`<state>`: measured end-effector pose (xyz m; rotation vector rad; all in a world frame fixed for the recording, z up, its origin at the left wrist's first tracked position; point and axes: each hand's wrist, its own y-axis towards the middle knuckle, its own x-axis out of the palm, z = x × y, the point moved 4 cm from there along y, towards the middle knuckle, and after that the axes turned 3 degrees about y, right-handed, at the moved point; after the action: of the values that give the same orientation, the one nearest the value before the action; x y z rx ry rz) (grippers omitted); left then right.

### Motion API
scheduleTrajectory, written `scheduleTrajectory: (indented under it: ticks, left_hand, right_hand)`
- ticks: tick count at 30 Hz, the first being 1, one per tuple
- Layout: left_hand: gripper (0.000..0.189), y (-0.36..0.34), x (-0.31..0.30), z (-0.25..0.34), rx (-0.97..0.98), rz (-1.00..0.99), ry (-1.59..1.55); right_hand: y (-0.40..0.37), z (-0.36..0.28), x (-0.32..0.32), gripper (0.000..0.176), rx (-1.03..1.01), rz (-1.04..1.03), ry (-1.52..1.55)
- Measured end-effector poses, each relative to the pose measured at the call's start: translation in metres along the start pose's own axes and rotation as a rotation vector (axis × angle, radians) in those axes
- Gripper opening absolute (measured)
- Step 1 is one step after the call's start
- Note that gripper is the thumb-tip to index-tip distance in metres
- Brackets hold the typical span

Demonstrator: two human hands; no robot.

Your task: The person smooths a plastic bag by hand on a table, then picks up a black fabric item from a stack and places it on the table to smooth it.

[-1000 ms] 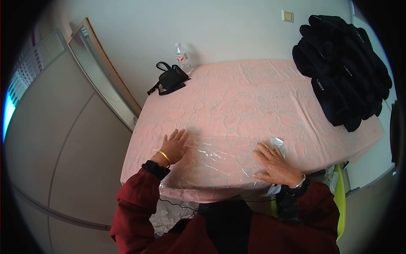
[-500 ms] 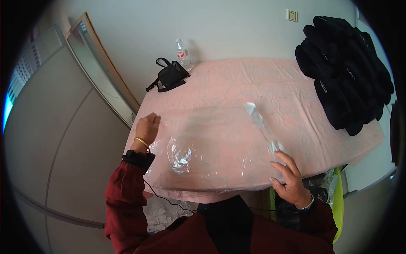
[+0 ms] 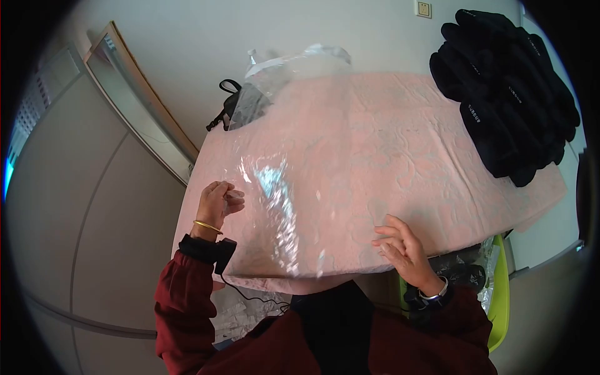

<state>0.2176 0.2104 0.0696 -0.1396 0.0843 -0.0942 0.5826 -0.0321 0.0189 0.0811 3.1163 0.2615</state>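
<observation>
A large clear plastic bag stretches over the pink cloth, and its far end stands up in front of a black strapped pouch and a bottle. At the bag's left side, my left hand has its fingers closed on the plastic edge. My right hand hovers over the cloth near the front right, fingers apart, with nothing visible in it. The bag is see-through and blurred, so its right edge is hard to make out.
A pink patterned cloth covers the table. Black stuffed items with white lettering are piled at the right. A green bin holding dark items stands below the right edge. A framed mirror leans at the left.
The bag's far end has swung up and away to the back left, now veiling the pouch and bottle. My right hand has come off the bag's edge and shifted slightly left.
</observation>
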Motion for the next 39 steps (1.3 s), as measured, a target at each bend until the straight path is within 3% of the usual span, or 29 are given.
scheduleTrajectory:
  ticks: [5,9,12,17,20,25,33,36,39]
  left_hand:
    - [0.020,-0.023,0.030,-0.007,-0.074,-0.043,-0.004]
    - [0.019,-0.024,0.015,-0.027,-0.082,-0.174,0.271]
    - [0.018,-0.022,0.001,-0.046,-0.106,-0.212,0.293]
    - [0.028,-0.021,0.005,-0.067,-0.036,-0.198,0.286]
    - [0.038,-0.054,0.017,-0.056,0.002,-0.164,0.263]
    - [0.056,-0.088,0.009,-0.055,0.099,-0.133,0.363]
    - [0.048,-0.092,0.023,-0.058,0.178,-0.119,0.297]
    - [0.044,-0.106,0.020,-0.065,0.119,-0.094,0.198]
    - [0.040,-0.113,0.023,-0.077,0.143,-0.049,0.151]
  right_hand:
    - [0.008,-0.002,0.023,0.054,0.140,-0.085,0.163]
    - [0.013,0.001,0.019,0.052,0.272,-0.023,0.421]
    - [0.017,0.012,0.004,0.050,0.218,0.201,0.583]
    - [0.012,0.011,-0.003,0.055,0.304,0.203,0.528]
    - [0.008,0.012,-0.002,0.054,0.243,0.090,0.302]
    - [0.016,0.012,-0.012,0.059,0.191,0.215,0.208]
    - [0.057,0.014,-0.036,0.053,0.012,0.160,-0.261]
    - [0.026,-0.024,-0.016,0.055,-0.406,0.157,-1.042]
    - [0.003,-0.024,0.016,0.063,-0.408,-0.018,-0.907]
